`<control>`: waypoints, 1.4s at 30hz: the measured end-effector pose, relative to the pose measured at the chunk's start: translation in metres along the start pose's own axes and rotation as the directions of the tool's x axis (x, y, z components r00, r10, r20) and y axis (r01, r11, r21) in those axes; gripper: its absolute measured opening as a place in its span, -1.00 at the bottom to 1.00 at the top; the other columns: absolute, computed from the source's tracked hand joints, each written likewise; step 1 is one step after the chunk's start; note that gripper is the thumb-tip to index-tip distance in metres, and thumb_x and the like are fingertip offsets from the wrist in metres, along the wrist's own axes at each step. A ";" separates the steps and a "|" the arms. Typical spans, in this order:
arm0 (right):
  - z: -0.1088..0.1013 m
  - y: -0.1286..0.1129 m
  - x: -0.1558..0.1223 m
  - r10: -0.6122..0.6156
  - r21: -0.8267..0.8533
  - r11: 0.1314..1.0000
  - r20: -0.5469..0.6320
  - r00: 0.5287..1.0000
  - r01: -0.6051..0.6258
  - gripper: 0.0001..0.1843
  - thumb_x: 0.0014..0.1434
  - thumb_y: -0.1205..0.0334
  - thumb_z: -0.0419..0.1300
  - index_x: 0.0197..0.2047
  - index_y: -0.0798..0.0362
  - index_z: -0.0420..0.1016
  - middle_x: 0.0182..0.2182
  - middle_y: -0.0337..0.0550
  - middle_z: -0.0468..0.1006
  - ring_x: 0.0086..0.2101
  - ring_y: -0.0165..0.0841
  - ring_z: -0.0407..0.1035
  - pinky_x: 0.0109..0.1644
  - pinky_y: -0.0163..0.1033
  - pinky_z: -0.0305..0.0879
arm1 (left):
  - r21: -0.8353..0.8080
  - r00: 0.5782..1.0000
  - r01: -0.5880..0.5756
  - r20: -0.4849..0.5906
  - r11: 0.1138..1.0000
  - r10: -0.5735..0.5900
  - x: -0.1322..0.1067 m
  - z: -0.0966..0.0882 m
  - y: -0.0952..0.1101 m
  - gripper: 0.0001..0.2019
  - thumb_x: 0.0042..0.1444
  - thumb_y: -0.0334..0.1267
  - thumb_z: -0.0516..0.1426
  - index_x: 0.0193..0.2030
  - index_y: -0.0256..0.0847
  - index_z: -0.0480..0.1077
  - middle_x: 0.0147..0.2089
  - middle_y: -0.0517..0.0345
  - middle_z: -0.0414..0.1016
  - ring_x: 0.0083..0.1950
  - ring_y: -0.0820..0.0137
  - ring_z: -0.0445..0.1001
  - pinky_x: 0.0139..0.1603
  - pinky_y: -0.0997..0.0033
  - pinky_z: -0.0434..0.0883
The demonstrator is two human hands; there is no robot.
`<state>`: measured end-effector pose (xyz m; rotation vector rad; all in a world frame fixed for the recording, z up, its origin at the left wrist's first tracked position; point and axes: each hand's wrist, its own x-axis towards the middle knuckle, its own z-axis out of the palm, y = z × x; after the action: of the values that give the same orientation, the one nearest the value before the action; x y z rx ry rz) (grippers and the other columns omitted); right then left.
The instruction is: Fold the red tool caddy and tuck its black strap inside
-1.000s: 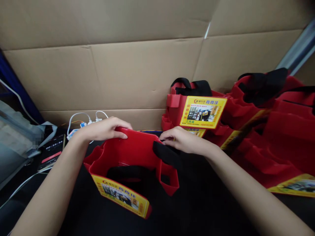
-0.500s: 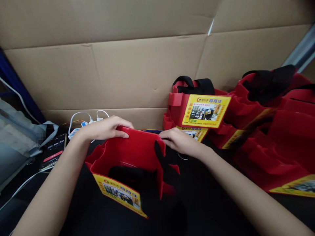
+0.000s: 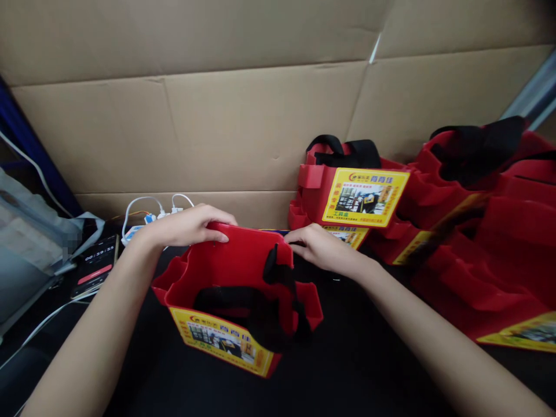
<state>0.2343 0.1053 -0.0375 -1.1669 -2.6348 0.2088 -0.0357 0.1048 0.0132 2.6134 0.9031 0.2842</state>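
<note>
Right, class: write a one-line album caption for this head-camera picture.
Left hand and right hand grip the far rim of a red bag on a black table.

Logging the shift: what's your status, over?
Left hand and right hand grip the far rim of the red tool bag. Bag upright, black strap draped inside. Finished bags stacked right.

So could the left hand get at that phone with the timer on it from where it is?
Probably yes. The left hand grips the red bag's rim, and the phone lies uncovered just left of that forearm; only white cables lie nearby.
</note>
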 end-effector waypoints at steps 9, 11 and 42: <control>-0.006 0.024 -0.010 0.139 -0.028 0.990 0.056 0.989 -0.138 -0.44 -0.02 0.35 0.18 0.10 0.00 0.30 0.03 -0.09 0.37 -0.01 -0.24 0.29 0.00 -0.23 0.23 | 0.033 1.000 0.006 0.004 0.999 -0.006 0.000 -0.001 0.002 -0.90 0.09 -0.33 0.02 -0.30 -0.24 0.34 -0.34 0.22 0.38 -0.33 0.52 0.30 -0.35 0.61 0.21; -0.010 0.003 -0.006 -0.116 0.180 0.977 -0.003 0.993 0.115 -0.48 0.10 0.26 0.10 0.16 0.01 0.21 0.10 -0.15 0.30 0.06 -0.34 0.21 0.09 -0.25 0.15 | 0.017 1.000 0.010 0.013 1.000 -0.010 0.000 -0.001 0.002 -0.89 0.09 -0.33 0.02 -0.29 -0.24 0.35 -0.33 0.22 0.39 -0.32 0.51 0.30 -0.35 0.60 0.21; 0.010 0.027 -0.008 0.201 -0.153 0.970 0.079 0.976 -0.187 -0.78 0.10 0.31 0.05 -0.22 0.00 0.49 -0.32 -0.09 0.53 -0.26 -0.24 0.42 -0.17 -0.18 0.30 | 0.011 1.000 0.023 0.010 1.000 -0.023 0.000 0.001 -0.001 -0.90 0.08 -0.32 0.03 -0.30 -0.24 0.34 -0.33 0.23 0.38 -0.32 0.51 0.31 -0.35 0.59 0.23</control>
<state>0.2562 0.1171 -0.0545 -1.5000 -2.6528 0.1115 -0.0355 0.1053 0.0126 2.6102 0.9333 0.2602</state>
